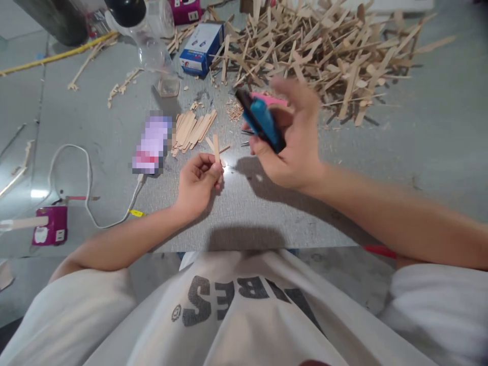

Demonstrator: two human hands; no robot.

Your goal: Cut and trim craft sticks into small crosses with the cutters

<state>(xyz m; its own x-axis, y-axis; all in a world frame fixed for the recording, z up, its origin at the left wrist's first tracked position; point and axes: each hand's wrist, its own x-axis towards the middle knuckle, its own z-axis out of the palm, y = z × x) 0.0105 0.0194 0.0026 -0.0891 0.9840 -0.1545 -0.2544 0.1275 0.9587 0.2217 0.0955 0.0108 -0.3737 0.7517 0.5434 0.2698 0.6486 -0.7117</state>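
Observation:
Between the thumb and fingers of my left hand (200, 180) are a few small flat wooden sticks (216, 147), some crossing at an angle. My right hand (295, 137) is raised to the right of them, gripping a blue-and-black hand tool (263, 122) that is smeared by motion, so its exact kind is unclear. Thin metal tips show near the right thumb. A pink item (270, 99) lies partly hidden behind the right hand. Beyond my left hand, a row of wooden sticks (192, 129) rests on the table, with small wood bits (234, 109) beside it.
A large heap of wooden sticks (328, 51) covers the back right. Further left are a blue-and-white box (202, 48), a clear bottle (150, 51) and a phone (152, 145) on a white cable (89, 178). A purple box (57, 226) lies near the front left edge.

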